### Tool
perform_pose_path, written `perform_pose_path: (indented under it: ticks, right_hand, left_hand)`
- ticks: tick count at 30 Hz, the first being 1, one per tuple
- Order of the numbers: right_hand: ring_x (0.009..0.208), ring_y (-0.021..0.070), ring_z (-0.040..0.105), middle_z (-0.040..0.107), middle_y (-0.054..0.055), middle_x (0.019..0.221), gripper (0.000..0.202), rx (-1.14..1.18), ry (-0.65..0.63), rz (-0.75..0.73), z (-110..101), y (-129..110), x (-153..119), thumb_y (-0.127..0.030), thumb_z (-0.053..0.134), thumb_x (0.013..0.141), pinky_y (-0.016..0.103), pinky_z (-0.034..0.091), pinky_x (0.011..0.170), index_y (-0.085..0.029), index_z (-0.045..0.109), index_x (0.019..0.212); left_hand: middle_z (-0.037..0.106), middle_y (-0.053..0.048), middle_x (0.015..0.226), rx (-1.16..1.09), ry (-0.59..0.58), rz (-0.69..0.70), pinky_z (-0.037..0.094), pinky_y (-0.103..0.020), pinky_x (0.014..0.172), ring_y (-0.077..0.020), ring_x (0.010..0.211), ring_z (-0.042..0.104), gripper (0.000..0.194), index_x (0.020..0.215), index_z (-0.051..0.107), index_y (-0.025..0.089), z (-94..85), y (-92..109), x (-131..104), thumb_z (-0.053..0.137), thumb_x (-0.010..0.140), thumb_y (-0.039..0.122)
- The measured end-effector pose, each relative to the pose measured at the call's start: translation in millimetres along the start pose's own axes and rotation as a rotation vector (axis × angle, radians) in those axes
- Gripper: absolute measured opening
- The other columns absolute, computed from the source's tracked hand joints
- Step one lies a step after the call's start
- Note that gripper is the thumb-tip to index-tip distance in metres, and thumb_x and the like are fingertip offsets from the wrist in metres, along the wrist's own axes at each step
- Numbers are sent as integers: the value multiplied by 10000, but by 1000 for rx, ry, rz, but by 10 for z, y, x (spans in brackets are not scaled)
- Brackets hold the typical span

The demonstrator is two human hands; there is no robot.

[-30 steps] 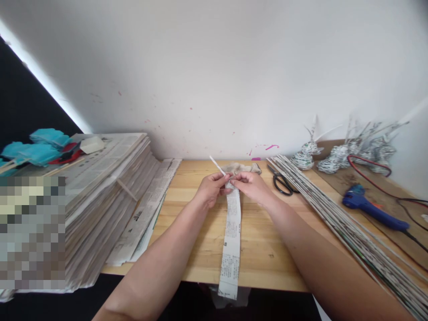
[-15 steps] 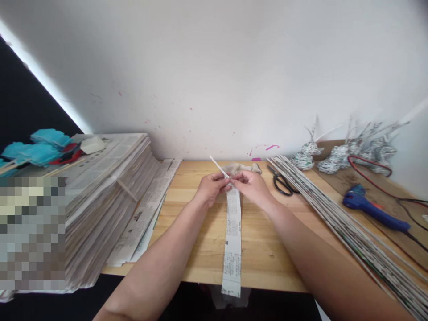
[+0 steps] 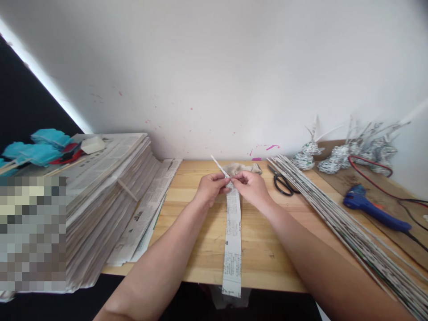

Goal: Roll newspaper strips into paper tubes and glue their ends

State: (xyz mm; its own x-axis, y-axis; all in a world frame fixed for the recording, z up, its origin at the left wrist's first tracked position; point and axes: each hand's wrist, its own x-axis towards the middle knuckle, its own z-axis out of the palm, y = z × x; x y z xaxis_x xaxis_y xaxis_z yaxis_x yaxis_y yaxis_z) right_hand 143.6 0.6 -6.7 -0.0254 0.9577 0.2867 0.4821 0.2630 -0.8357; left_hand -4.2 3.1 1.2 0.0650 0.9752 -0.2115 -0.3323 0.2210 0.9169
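A pale wooden table (image 3: 200, 258) with visible grain stands against a white wall (image 3: 200, 67) flecked with red and magenta. On its left rises a tall stack of newspapers (image 3: 113, 200); on its right, a bundle of thin paper rods (image 3: 334, 218) lies slantwise, black-handled scissors (image 3: 277, 178) beside it. Farther right, a blue glue gun (image 3: 374, 211) and woven paper figures (image 3: 302, 160) rest near the wall. A crumpled cloth (image 3: 242, 168) lies behind the hands.

At the middle, the left hand (image 3: 212, 187) and right hand (image 3: 252, 187) pinch the upper part of 1 newspaper strip (image 3: 233, 232) between fingertips. Its narrow rolled tip points up and left; its flat length hangs past the table's near edge.

Compared with 1 s ago, the strip's lower end has swung slightly right; the 2 hands keep nearly the same place.
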Motion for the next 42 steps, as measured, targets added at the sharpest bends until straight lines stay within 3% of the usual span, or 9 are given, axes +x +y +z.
perform_pose_path:
  ticks: [9,17,28,42]
  right_hand:
    - [609,148,638,698,1,693,75,-38,34,-50,41,-16,-37,-259,613,765,258,467,594,-203,645,728]
    - [611,146,630,702,-1,727,36,-224,81,-146,102,-21,-85,-219,597,777,251,441,595,-214,627,758]
    - [765,179,654,711,34,825,138,-293,36,-226,128,-22,-123,-157,573,799,262,464,691,-208,634,912]
    - [838,211,617,687,77,886,227,-449,-29,-373,96,-91,-154,-171,496,882,291,442,757,-193,683,1009]
  left_hand:
    - [693,-52,728,14,3,0,534,-192,566,-90,613,610,201,818,749,81,2,-16,7,750,620,44]
    - [665,-30,655,49,23,18,525,-212,560,-75,548,564,189,830,746,81,-5,-32,20,718,643,76]
    - [699,-45,721,85,31,34,534,-230,599,-108,614,618,183,806,752,125,-42,-29,38,743,624,136]
    - [663,-17,648,73,82,11,492,-209,531,-75,518,552,177,813,755,130,-51,64,13,703,647,98]
